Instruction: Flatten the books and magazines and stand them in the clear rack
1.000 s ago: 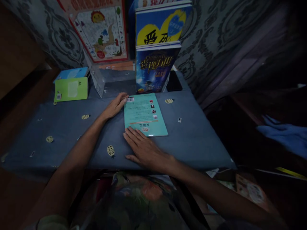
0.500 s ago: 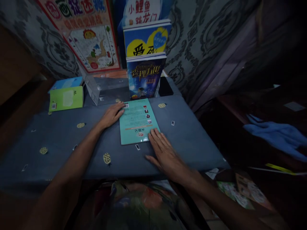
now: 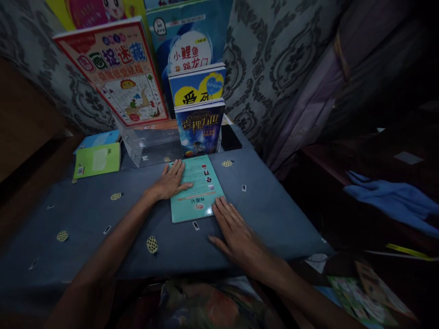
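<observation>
A thin teal book [image 3: 192,196] lies flat on the cloth-covered table [image 3: 267,219], its printing upside down to me. My left hand [image 3: 170,182] rests flat over its left edge, fingers stretched towards the display stand and thumb across the cover. My right hand [image 3: 233,224] touches the lower right corner with its fingertips; its fingers are straight and its thumb sticks out over the cloth. Just behind the teal book, a dark blue book [image 3: 200,128] stands upright, with a blue and yellow book [image 3: 197,84] behind it.
A clear stand [image 3: 137,148] holds a red-bordered picture book [image 3: 120,73] and a tall blue book [image 3: 192,36]. A green booklet [image 3: 98,160] lies at left. A black phone-like slab [image 3: 231,138] sits behind at right. A blue cloth [image 3: 391,198] hangs beyond the table's right side.
My left hand has slid further onto the teal book, its thumb now across the cover. My right hand stays at the corner. The view has tilted up, showing more of the standing books.
</observation>
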### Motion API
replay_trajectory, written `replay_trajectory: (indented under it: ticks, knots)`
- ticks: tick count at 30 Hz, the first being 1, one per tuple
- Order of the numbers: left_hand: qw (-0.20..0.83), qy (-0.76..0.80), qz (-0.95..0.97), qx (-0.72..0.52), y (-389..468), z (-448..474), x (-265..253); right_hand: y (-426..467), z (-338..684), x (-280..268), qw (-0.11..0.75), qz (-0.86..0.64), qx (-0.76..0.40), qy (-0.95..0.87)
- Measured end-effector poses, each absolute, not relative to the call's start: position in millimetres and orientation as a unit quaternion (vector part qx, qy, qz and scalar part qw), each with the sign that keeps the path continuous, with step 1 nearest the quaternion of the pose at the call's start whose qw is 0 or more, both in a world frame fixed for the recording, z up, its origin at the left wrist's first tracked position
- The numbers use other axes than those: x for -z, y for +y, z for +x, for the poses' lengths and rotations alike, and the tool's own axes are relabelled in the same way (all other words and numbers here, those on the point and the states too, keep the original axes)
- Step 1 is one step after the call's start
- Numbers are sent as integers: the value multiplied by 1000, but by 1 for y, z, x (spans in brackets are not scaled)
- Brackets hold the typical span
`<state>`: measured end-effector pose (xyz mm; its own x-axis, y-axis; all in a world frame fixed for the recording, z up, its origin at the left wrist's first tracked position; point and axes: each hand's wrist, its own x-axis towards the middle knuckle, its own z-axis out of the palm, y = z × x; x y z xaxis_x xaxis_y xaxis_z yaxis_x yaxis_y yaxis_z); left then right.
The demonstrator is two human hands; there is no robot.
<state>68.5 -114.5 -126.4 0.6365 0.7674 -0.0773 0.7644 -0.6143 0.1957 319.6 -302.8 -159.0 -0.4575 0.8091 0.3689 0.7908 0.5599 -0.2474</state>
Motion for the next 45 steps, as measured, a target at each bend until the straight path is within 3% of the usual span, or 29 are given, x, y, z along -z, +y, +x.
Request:
replay_trajectory:
  ticks: [45]
  knots:
    - [122,184,975,8,-119,120,104,-303,318,161,226,-470,-8,-853]
